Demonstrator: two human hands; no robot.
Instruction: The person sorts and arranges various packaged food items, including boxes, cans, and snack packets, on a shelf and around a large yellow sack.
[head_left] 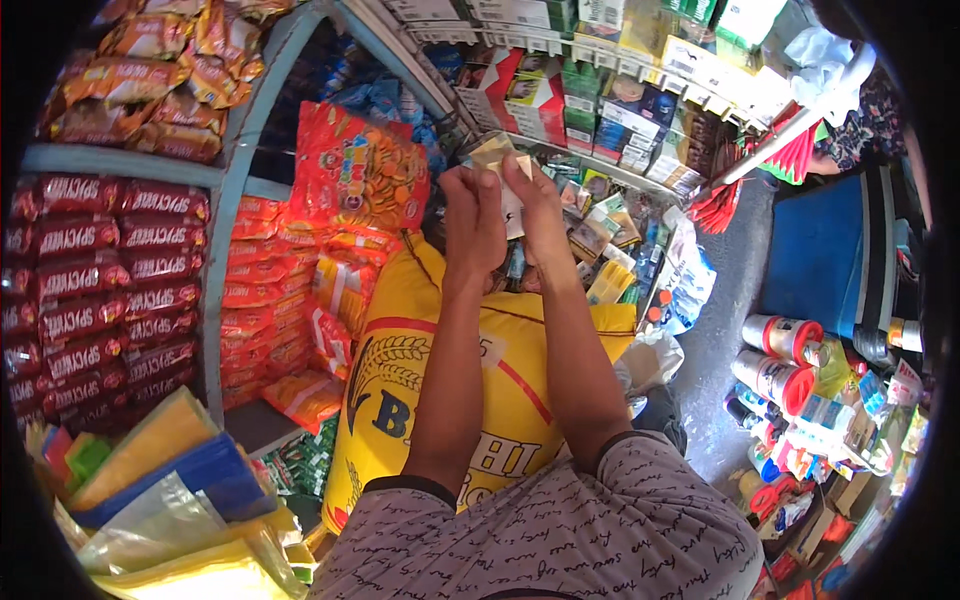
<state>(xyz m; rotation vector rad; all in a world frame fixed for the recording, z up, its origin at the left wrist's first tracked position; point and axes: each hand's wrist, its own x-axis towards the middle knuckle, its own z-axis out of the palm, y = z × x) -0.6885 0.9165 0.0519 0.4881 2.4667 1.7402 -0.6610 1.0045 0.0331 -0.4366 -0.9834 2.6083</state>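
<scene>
My left hand (474, 218) and my right hand (540, 205) are raised together in front of me. Between them they grip a small pale pack (511, 207), thumbs close to its upper end. Its exact kind is partly hidden by the fingers. Just beyond the hands lies a spread of small packs (600, 225) in a low display. Under my forearms a large yellow sack (390, 400) with red and blue print bulges up. To the left of the hands hangs a red snack bag (360, 170) with orange pieces pictured on it.
At left, a blue-grey frame (213, 300) divides shelves of dark red packets (120, 270) and orange packets (265, 290). Boxed cartons (630, 115) line the back shelves. Folded plastic bags (170, 480) stand lower left. Red-lidded jars (780, 338) and a blue panel (815, 250) are at right.
</scene>
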